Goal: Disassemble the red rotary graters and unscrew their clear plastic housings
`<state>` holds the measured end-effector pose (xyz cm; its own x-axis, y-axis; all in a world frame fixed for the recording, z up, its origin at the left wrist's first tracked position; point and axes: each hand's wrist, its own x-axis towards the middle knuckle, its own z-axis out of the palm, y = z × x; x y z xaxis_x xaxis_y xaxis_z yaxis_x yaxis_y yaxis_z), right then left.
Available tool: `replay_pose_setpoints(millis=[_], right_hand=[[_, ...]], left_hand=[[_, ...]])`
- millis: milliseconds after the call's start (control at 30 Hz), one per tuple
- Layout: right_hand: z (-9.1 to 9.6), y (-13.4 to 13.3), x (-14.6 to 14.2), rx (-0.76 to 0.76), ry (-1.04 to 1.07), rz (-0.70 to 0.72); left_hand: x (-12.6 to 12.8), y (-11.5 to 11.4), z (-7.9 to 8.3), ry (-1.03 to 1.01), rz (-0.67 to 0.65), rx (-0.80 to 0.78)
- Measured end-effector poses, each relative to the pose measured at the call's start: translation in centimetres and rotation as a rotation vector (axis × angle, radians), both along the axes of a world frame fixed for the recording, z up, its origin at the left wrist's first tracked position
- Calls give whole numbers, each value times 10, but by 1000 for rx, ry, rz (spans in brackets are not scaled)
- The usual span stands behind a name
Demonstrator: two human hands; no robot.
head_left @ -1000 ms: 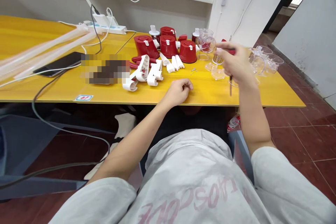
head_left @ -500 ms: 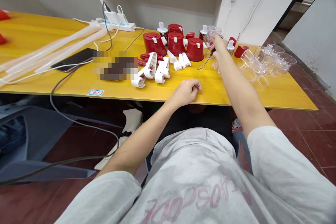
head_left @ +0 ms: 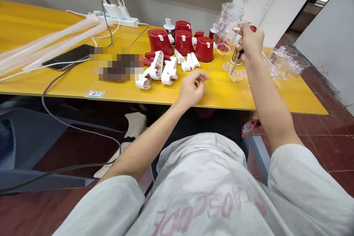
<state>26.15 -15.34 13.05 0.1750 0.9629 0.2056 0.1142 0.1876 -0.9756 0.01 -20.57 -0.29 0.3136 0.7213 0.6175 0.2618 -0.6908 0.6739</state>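
Note:
My right hand [head_left: 249,40] is raised above the yellow table [head_left: 110,88]. It grips a screwdriver [head_left: 237,60] with a red-capped handle, tip pointing down, and also holds a clear plastic housing [head_left: 228,16] lifted in the air. My left hand [head_left: 192,88] hovers just over the table's front edge, fingers loosely spread and holding nothing. Small screws [head_left: 210,69] lie on the table between the two hands. Three red bases [head_left: 182,42] and white plastic handles [head_left: 160,70] stand to the left of the screws.
More clear plastic housings [head_left: 287,62] crowd the table's right end. A phone [head_left: 69,57], a power strip [head_left: 116,18], cables and long white tubes [head_left: 49,44] lie at the left. A grey chair [head_left: 24,143] stands below left. The red tile floor [head_left: 326,140] shows on the right.
My right hand has risen from the table, lifting a clear housing together with the screwdriver. My left hand has lifted off the table and its fingers have spread.

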Motion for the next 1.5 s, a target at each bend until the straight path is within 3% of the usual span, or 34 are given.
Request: replay_pose_setpoints(millis=[133, 267, 467, 533, 633, 767, 900, 1000, 1167, 1500], right_hand=[[-5, -56, -12, 86, 26, -54], [-15, -102, -29, -65, -23, 109], [-26, -108, -40, -131, -61, 170], [-27, -108, -36, -130, -94, 149], [-15, -116, -24, -65, -144, 48], [28, -131, -15, 217, -91, -59], [63, -119, -37, 549, -69, -8], [63, -92, -66, 735, -33, 147], [48, -66, -94, 713, -100, 261], [51, -60, -87, 783, -108, 215]], left_hand=[[-6, 14, 11, -249, 155, 121], [-6, 26, 11, -228, 84, 117], [0, 31, 1, -146, -150, 15], [-1, 32, 2, -150, -171, 15], [-4, 32, 5, -131, -150, -3], [-5, 29, 4, -196, -199, -7], [-2, 35, -3, -302, -252, -13], [0, 43, -9, -362, -301, -17], [1, 53, -16, -378, -321, 12], [2, 56, -20, -383, -311, 37]])
